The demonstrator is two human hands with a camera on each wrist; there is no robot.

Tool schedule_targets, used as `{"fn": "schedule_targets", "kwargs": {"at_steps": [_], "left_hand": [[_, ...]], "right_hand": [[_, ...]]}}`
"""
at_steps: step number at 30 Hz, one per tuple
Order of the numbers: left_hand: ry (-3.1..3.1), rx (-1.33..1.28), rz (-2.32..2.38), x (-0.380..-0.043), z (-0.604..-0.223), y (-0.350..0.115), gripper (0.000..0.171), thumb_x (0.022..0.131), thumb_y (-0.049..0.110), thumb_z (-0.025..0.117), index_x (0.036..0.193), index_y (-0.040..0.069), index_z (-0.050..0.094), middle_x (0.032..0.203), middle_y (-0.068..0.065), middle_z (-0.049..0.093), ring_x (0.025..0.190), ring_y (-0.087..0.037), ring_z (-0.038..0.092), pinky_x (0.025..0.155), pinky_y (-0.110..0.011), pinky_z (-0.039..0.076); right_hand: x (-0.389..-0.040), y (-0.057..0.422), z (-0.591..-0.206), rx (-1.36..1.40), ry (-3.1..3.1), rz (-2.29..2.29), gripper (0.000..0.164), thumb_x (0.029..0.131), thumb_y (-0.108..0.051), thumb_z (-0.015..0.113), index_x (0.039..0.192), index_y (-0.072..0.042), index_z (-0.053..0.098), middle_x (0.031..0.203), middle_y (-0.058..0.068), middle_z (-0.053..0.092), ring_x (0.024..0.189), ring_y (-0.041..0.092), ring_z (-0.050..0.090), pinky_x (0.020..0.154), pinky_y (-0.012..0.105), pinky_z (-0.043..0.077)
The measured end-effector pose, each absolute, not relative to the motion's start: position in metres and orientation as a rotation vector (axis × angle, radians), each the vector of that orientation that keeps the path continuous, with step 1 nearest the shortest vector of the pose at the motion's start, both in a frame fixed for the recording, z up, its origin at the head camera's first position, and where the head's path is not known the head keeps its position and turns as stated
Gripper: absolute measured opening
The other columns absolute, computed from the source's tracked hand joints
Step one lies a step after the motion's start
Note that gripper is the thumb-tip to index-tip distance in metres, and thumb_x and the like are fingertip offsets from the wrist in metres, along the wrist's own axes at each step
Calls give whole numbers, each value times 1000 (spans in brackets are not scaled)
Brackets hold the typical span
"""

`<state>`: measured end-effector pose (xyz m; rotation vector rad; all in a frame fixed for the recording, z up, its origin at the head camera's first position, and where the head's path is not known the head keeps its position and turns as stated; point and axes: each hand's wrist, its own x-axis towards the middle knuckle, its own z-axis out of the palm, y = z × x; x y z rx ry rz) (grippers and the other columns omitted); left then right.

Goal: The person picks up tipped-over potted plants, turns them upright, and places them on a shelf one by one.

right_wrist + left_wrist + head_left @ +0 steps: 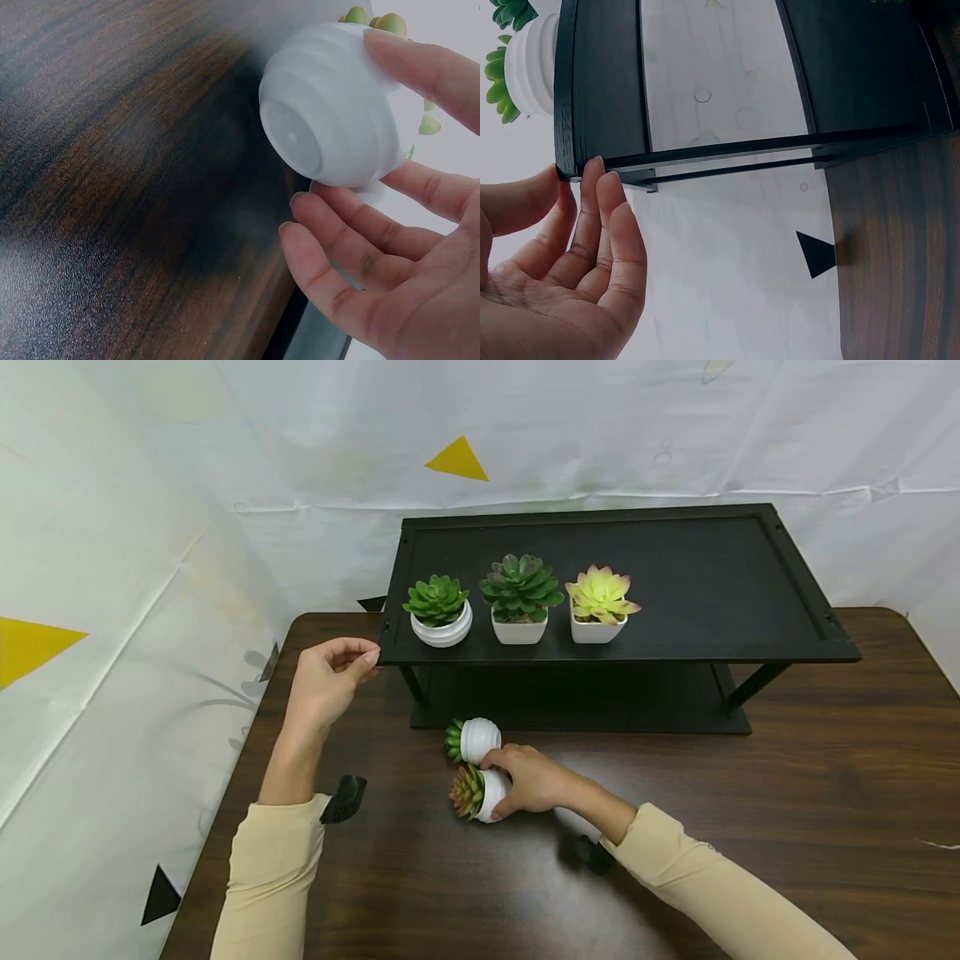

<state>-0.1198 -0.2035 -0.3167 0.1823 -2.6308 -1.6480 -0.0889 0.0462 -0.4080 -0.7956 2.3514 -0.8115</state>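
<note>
My left hand (324, 683) pinches the front left corner of a black two-tier shelf (705, 585); in the left wrist view the thumb lies on one side of the board (566, 90) and the fingertips on the other. Over the table, my right hand (534, 781) grips a small potted succulent with reddish-green leaves (468, 792), tipped sideways. Its round white pot (330, 112) sits between thumb and fingers in the right wrist view. Just behind it another succulent (480, 741), green in a white pot, lies on its side.
Along the upper board's front stand a green succulent in a round pot (441, 625), a dark green one (520, 631) and a yellow one (597, 628) in square pots. The shelf stands on a brown wooden table (847, 777), with white sheeting (675, 435) behind and left.
</note>
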Motion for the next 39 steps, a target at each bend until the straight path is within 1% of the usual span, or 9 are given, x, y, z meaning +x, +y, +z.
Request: {"fn": "schedule_targets", "kwargs": {"at_steps": [7, 11, 13, 16, 21, 25, 29, 35, 39], "left_hand": [[-2632, 177, -1651, -120, -316, -204, 25, 93, 14, 59, 106, -7, 62, 95, -15, 60, 73, -6, 59, 71, -17, 48], [-2630, 169, -1650, -119, -316, -204, 25, 93, 14, 58, 105, -7, 63, 94, -16, 60, 73, -6, 59, 72, -18, 49], [-2629, 171, -1649, -120, -316, -203, 25, 93, 14, 59, 105, -7, 63, 94, -15, 61, 73, -6, 59, 73, -19, 49], [-2630, 173, -1645, -119, -316, -203, 24, 93, 14, 59, 105, -7, 63, 94, -15, 61, 73, -6, 59, 73, -20, 49], [-2621, 163, -1651, -119, -316, -203, 24, 93, 13, 59, 105, -7, 63, 94, -17, 61, 72, -6, 59, 70, -18, 48], [-2618, 156, -1645, -119, -317, -203, 24, 93, 13, 59, 104, -7, 63, 93, -15, 61, 72, -6, 59, 70, -18, 48], [-2623, 158, -1641, -119, -317, -203, 24, 93, 14, 59, 104, -7, 63, 94, -16, 61, 72, -6, 59, 69, -18, 48], [-2626, 163, -1641, -118, -316, -203, 24, 93, 14, 59, 105, -6, 63, 95, -18, 61, 73, -6, 59, 69, -19, 48], [-2624, 160, -1638, -119, -317, -203, 24, 93, 14, 59, 104, -6, 63, 92, -14, 61, 72, -6, 59, 69, -18, 48]], "right_hand": [[-91, 48, -408, -814, 2337, -820, 52, 65, -13, 85, 109, -2, 58, 101, 9, 60, 91, 21, 54, 75, 34, 46], [-91, 50, -409, -817, 2337, -836, 52, 63, -11, 86, 106, -4, 58, 95, 6, 60, 85, 18, 54, 71, 29, 46], [-92, 50, -409, -824, 2334, -836, 52, 62, -10, 86, 106, -4, 59, 95, 5, 61, 84, 17, 54, 69, 28, 46], [-92, 52, -411, -838, 2326, -831, 53, 62, -8, 86, 108, -3, 60, 98, 6, 61, 85, 17, 54, 71, 28, 46], [-94, 57, -413, -858, 2316, -837, 59, 60, -6, 86, 113, -3, 60, 106, 6, 62, 93, 18, 54, 77, 30, 46], [-95, 63, -416, -863, 2285, -882, 58, 60, -5, 85, 112, -4, 58, 101, 4, 61, 88, 16, 54, 74, 29, 46], [-96, 69, -419, -867, 2243, -921, 58, 61, -3, 85, 111, -6, 56, 99, 2, 60, 85, 14, 52, 72, 28, 45], [-98, 79, -424, -848, 2195, -952, 62, 60, 1, 84, 112, -8, 52, 102, 3, 58, 89, 16, 54, 76, 30, 46], [-98, 84, -430, -850, 2183, -971, 63, 60, 1, 84, 112, -8, 50, 103, 4, 57, 93, 17, 54, 80, 33, 45]]}}
